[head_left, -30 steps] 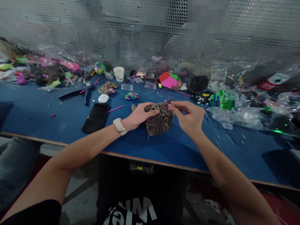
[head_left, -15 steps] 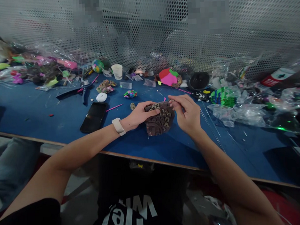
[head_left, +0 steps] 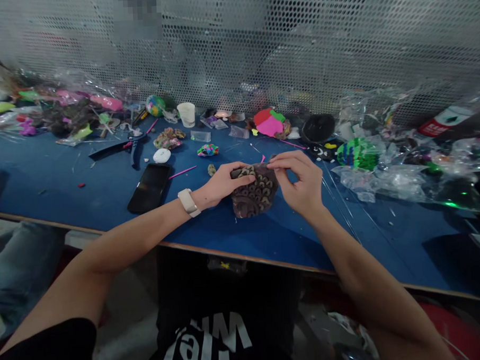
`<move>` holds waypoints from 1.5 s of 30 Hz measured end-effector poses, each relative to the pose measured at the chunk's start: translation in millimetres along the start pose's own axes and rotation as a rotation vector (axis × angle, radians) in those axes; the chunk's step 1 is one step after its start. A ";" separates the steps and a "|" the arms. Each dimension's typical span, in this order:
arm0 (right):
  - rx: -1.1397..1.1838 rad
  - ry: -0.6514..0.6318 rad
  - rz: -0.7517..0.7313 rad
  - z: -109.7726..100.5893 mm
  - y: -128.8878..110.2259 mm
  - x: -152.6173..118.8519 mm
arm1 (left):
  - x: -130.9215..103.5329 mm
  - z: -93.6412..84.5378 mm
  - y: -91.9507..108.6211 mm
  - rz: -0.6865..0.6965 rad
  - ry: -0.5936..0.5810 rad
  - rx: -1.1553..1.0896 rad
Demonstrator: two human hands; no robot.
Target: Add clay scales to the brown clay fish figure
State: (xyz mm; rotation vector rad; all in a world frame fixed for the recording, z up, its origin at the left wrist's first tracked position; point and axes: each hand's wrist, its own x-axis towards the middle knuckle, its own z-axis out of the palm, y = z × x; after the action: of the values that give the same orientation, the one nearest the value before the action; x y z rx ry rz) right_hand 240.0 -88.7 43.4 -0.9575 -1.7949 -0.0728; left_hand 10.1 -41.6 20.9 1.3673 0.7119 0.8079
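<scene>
A dark brown clay model (head_left: 253, 195), covered in rows of small curled rings, is held just above the blue table near its front edge. My left hand (head_left: 228, 181) grips it from the left, thumb across the top of the rings. At its upper right edge, the thumb and fingers of my right hand (head_left: 299, 180) are pinched together, touching the clay. Whatever lies between those fingertips is too small to make out. A small tan lump (head_left: 211, 170) sits just beyond my left hand.
Left of the clay lie a black phone (head_left: 150, 187), a pink stick (head_left: 183, 172), a white case (head_left: 161, 155) and dark-handled pliers (head_left: 133, 147). A paper cup (head_left: 187, 115) stands near the perforated metal panel (head_left: 234, 47). Plastic bags (head_left: 399, 181) are heaped at right. A person's leg (head_left: 24, 263) shows at left.
My right fingertips have come down slightly onto the clay model's upper right edge. The left hand keeps the same grip, and the view has shifted a little.
</scene>
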 end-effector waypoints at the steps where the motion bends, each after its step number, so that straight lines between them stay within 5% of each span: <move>1: -0.002 0.005 -0.006 0.0 0.1 0.2 | -0.3 0.2 0.6 0.002 -0.001 0.002; 17: 0.033 -0.059 0.014 1.6 -2.4 -0.9 | 1.3 -1.5 -3.5 0.048 0.001 0.064; 31: -0.068 -0.109 -0.022 3.4 -1.7 -3.8 | -7.1 2.1 13.6 0.167 -0.008 0.275; 45: -0.102 -0.135 -0.025 3.6 -5.4 -4.8 | -5.7 1.8 10.1 0.188 -0.018 0.236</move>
State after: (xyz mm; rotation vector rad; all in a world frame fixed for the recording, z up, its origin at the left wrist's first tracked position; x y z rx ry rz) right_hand 234.5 -93.4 39.9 -1.0329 -1.9424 -0.1189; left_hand 7.7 -47.0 31.0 1.6715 0.6870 0.8787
